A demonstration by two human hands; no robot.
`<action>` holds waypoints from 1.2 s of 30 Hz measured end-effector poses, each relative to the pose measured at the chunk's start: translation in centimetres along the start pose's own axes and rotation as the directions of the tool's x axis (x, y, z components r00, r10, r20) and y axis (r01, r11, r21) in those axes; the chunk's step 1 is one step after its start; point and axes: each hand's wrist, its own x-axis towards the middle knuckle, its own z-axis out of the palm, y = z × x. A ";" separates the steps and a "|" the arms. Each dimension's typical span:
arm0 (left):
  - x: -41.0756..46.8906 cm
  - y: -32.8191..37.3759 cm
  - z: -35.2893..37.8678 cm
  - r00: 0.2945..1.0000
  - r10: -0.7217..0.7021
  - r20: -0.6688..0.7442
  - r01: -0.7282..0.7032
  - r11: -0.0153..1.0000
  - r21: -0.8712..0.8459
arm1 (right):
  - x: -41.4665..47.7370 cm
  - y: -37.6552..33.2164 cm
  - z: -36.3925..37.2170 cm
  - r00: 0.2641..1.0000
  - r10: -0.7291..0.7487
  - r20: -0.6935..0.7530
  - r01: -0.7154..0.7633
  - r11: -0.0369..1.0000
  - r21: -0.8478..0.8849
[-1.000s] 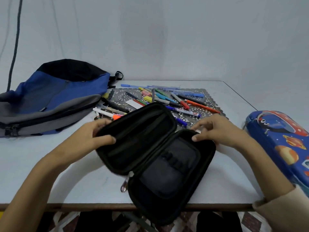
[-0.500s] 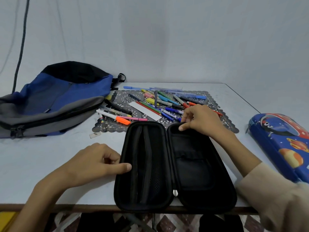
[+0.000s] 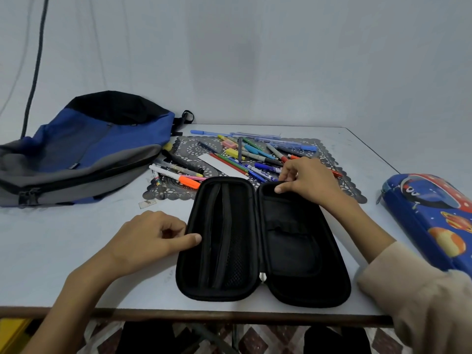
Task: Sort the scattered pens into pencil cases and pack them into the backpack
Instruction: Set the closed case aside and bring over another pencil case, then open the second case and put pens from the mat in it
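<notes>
A black pencil case lies open and flat near the table's front edge, both halves empty. My left hand holds its left rim, thumb on the edge and fingers curled beside it. My right hand grips the far end of the right half, with the thumb on the rim and the fingers curled over toward the pens. Several scattered pens and markers lie on a grey lace mat just behind the case. The blue and grey backpack lies on its side at the back left.
A blue space-print pencil case lies shut at the table's right edge. A white ruler lies among the pens. The white table shows bare surface at front left. A dark cable hangs at the far left.
The black case was held up and tilted a second ago; it now lies flat and open on the table. Both hands stay on its rims, barely moved in the last half second.
</notes>
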 end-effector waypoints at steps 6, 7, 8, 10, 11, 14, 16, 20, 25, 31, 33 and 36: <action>0.0 -1.3 -0.1 0.981 -0.019 -0.194 0.013 0.999 -0.037 | 0.1 -0.2 -0.3 0.999 0.012 0.044 -0.011 0.999 -0.030; -0.1 -1.9 -0.1 0.965 -0.014 -0.261 0.013 1.000 -0.007 | 0.2 -0.3 -0.4 0.998 0.009 0.055 -0.007 0.999 -0.041; -0.2 -2.6 -0.1 0.951 -0.005 -0.310 0.014 1.000 0.027 | 0.2 -0.4 -0.5 0.998 0.006 0.070 -0.002 0.998 -0.057; -0.7 -3.7 0.2 0.946 0.011 -0.323 0.025 0.994 0.107 | 0.5 -0.8 -0.9 0.992 -0.010 0.125 0.023 0.994 -0.105; -1.0 -4.2 0.4 0.958 0.006 -0.288 0.035 0.990 0.136 | 0.8 -1.2 -1.0 0.987 -0.020 0.161 0.040 0.991 -0.125; -1.4 -4.6 1.0 0.990 -0.085 -0.117 0.104 0.980 0.169 | 1.7 -3.2 -1.8 0.967 -0.052 0.251 0.084 0.989 -0.121; -1.4 -4.4 1.0 0.990 -0.114 -0.082 0.128 0.973 0.192 | 2.5 -4.6 -2.0 0.952 -0.086 0.293 0.119 0.988 -0.096; -1.4 -4.2 1.1 0.989 -0.098 -0.111 0.119 0.971 0.206 | 4.8 -7.4 -1.3 0.955 -0.147 0.258 0.157 0.987 -0.022; -1.4 -4.6 1.3 0.986 -0.081 -0.147 0.105 0.981 0.165 | 8.3 -9.5 3.1 0.962 -0.195 0.189 0.234 0.949 -0.212; -1.5 -4.6 1.3 0.981 -0.082 -0.177 0.105 0.987 0.125 | 9.4 -10.1 5.0 0.980 -0.165 0.109 0.194 0.909 -0.369; -1.6 -4.5 1.3 0.979 -0.082 -0.184 0.104 0.988 0.112 | 9.7 -9.8 4.7 0.985 -0.117 0.126 0.153 0.929 -0.336; -1.6 -4.5 1.3 0.979 -0.078 -0.189 0.102 0.988 0.119 | 10.6 -9.6 4.2 0.993 -0.046 0.105 0.071 0.966 -0.247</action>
